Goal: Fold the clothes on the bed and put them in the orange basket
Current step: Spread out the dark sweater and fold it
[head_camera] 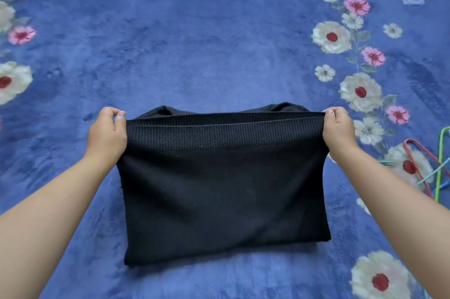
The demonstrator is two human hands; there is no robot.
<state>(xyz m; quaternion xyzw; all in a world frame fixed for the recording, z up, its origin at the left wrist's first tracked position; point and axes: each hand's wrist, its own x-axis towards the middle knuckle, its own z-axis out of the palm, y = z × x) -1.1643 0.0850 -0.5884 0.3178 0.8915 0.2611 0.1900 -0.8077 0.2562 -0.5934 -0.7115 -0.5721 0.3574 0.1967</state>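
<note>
Black knit sweater (226,191) — soft, limp, light — lies mid-bed; left hand (107,133) and right hand (338,130) pinch its ribbed hem corners — good holds.

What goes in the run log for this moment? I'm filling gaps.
phase: folding | left hand: pinches ribbed hem corner | right hand: pinches other corner | black garment: on blue floral bedspread | basket: not in view

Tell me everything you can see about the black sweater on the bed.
The black sweater is a soft knit, folded into a rough rectangle on the blue flowered blanket. Its ribbed hem band runs across the far edge, lifted and stretched taut. The left hand and right hand each pinch one end of that band. More black fabric bunches behind it. The near edge lies flat.
</note>
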